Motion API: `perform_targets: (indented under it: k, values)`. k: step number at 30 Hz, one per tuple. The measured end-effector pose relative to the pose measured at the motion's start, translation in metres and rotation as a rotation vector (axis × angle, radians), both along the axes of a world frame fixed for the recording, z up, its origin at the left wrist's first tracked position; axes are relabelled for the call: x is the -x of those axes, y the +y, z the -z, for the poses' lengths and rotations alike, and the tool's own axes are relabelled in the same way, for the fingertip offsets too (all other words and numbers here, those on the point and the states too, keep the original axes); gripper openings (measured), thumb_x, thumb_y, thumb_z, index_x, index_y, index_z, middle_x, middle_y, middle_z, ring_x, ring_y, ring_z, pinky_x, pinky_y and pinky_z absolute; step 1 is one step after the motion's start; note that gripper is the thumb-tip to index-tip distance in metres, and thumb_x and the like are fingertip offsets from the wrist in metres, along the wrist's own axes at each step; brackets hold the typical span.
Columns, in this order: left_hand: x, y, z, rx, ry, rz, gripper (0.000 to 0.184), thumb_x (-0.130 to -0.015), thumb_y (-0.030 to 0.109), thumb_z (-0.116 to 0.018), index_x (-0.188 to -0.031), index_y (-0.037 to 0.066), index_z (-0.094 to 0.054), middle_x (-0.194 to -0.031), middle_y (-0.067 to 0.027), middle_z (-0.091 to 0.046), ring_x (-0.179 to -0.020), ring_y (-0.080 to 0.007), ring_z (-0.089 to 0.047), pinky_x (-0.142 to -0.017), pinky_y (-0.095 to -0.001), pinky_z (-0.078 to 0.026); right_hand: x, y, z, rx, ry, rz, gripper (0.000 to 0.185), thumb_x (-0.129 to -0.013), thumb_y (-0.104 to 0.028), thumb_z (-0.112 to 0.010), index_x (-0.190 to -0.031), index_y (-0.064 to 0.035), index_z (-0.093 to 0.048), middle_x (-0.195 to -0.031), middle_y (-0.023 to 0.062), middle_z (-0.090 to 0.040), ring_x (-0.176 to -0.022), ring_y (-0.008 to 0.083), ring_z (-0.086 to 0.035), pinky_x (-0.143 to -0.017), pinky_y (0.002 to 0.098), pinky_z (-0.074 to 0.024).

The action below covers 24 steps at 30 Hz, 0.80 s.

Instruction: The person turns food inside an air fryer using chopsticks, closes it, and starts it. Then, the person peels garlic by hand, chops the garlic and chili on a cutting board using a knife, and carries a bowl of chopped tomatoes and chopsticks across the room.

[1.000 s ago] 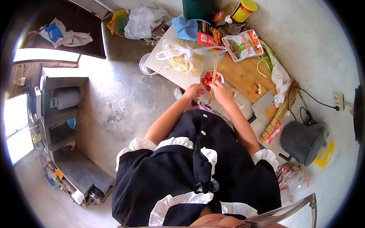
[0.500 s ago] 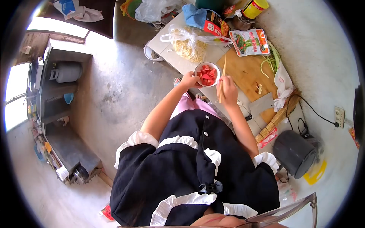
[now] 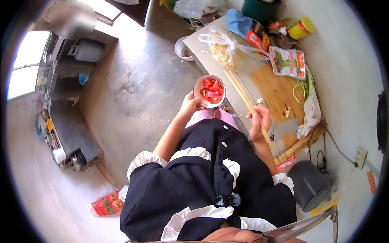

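A white bowl (image 3: 197,87) of cut red tomato pieces (image 3: 212,90) is held by its near rim in my left hand (image 3: 191,104), off the table's edge. My right hand (image 3: 260,120) is closed around a pair of wooden chopsticks (image 3: 245,96), whose far ends point up and left over the table. To the right of that hand lie a cleaver (image 3: 285,128) and a wooden cutting board (image 3: 273,91) with small pale bits on it. A knotted clear bag of pale yellow food (image 3: 227,52) rests beyond the bowl.
Food packets (image 3: 287,62), a yellow-lidded jar (image 3: 302,28) and green stalks (image 3: 306,81) crowd the table's back. A straw brush (image 3: 302,145) and a dark pot (image 3: 310,184) are at right. At far left stands a counter (image 3: 75,125) with a gas cylinder (image 3: 87,50) on a shelf.
The bowl has been lifted off the table area and moved left in my left hand. My right hand has drawn away to the right with the chopsticks. The view has turned left.
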<state>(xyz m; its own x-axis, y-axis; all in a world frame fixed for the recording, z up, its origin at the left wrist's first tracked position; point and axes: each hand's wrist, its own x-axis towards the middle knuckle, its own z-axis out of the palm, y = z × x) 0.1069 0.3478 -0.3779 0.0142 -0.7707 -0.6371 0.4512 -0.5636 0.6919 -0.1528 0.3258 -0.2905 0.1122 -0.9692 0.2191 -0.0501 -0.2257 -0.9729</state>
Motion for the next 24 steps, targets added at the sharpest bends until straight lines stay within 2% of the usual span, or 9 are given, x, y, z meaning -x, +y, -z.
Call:
perform_targets:
  k: [2,7,8,10,13,17,18,19,24]
  values:
    - [-0.013,0.007,-0.01,0.015,-0.052,-0.06,0.039,-0.079,-0.001,-0.049,-0.118,-0.005,-0.048,-0.097,-0.0151,-0.064,-0.078,-0.0221,-0.068,-0.071,-0.0335,-0.059,-0.016,-0.01,0.011,0.144,0.213,-0.13,0.02,-0.087,-0.011,-0.053,-0.101,0.002,-0.056,-0.078,0.013,-0.063,-0.066,0.0228,-0.062,-0.061,0.0322,-0.0493]
    - [-0.045,0.034,-0.04,-0.005,-0.075,-0.294,0.041,-0.077,0.0,-0.053,-0.118,-0.004,-0.05,-0.088,-0.0145,-0.065,-0.071,-0.0199,-0.068,-0.06,-0.03,-0.059,-0.111,-0.039,0.001,0.333,0.156,-0.493,0.018,-0.083,-0.009,-0.058,-0.099,-0.0011,-0.056,-0.075,0.0116,-0.058,-0.064,0.0267,-0.058,-0.06,0.0356,-0.0484]
    - [-0.058,0.043,-0.036,-0.009,-0.074,-0.28,0.047,-0.076,-0.003,-0.048,-0.122,-0.007,-0.046,-0.096,-0.0196,-0.064,-0.077,-0.0254,-0.069,-0.069,-0.0349,-0.061,-0.126,-0.044,0.002,0.444,0.231,-0.546,0.019,-0.08,-0.006,-0.06,-0.098,-0.0022,-0.056,-0.079,0.0125,-0.058,-0.067,0.0293,-0.058,-0.061,0.0373,-0.0491]
    - [-0.081,0.053,-0.041,0.006,-0.04,-0.335,0.045,-0.075,-0.003,-0.048,-0.12,-0.007,-0.047,-0.094,-0.0182,-0.064,-0.075,-0.0251,-0.069,-0.068,-0.0356,-0.061,-0.162,-0.051,0.0,0.621,0.323,-0.577,0.022,-0.077,-0.004,-0.062,-0.098,-0.0031,-0.057,-0.084,0.0133,-0.057,-0.072,0.0309,-0.058,-0.063,0.0393,-0.0496]
    - [-0.129,0.066,-0.027,0.008,-0.048,-0.412,0.043,-0.075,0.0,-0.049,-0.118,-0.005,-0.05,-0.09,-0.0153,-0.064,-0.073,-0.0246,-0.068,-0.067,-0.0366,-0.06,-0.218,-0.053,0.004,0.72,0.417,-0.631,0.024,-0.073,-0.005,-0.066,-0.096,-0.0052,-0.06,-0.089,0.0109,-0.055,-0.079,0.0291,-0.058,-0.068,0.0401,-0.0495]
    - [-0.216,0.076,-0.052,-0.016,-0.06,-0.459,0.041,-0.076,0.003,-0.05,-0.117,-0.006,-0.049,-0.089,-0.0161,-0.061,-0.071,-0.0258,-0.068,-0.065,-0.0352,-0.06,-0.32,-0.058,0.002,0.875,0.461,-0.784,0.029,-0.07,-0.008,-0.069,-0.1,-0.0105,-0.067,-0.091,0.0049,-0.054,-0.086,0.022,-0.056,-0.081,0.0404,-0.045]
    - [-0.238,0.079,-0.054,0.003,-0.077,-0.479,0.04,-0.077,0.003,-0.05,-0.116,-0.006,-0.049,-0.088,-0.0161,-0.061,-0.071,-0.0259,-0.068,-0.065,-0.0352,-0.06,-0.35,-0.057,0.001,0.919,0.421,-0.808,0.034,-0.068,-0.008,-0.069,-0.101,-0.0094,-0.067,-0.092,0.0063,-0.054,-0.087,0.0251,-0.055,-0.082,0.0405,-0.0441]
    - [-0.261,0.083,-0.057,0.024,-0.096,-0.524,0.024,-0.079,0.005,-0.053,-0.1,-0.006,-0.048,-0.081,-0.0176,-0.061,-0.066,-0.0273,-0.068,-0.061,-0.0344,-0.06,-0.378,-0.056,0.0,0.935,0.41,-0.85,0.034,-0.069,-0.008,-0.068,-0.102,-0.0095,-0.067,-0.094,0.0064,-0.054,-0.088,0.0248,-0.055,-0.083,0.0399,-0.044]
    - [-0.369,0.114,-0.069,0.039,-0.185,-0.664,0.024,-0.08,0.003,-0.053,-0.101,-0.006,-0.048,-0.08,-0.0183,-0.062,-0.068,-0.0268,-0.068,-0.062,-0.0368,-0.061,-0.51,-0.037,0.008,0.984,0.389,-1.08,0.04,-0.073,-0.012,-0.067,-0.113,-0.0079,-0.064,-0.103,0.0088,-0.052,-0.096,0.0255,-0.055,-0.086,0.0403,-0.0448]
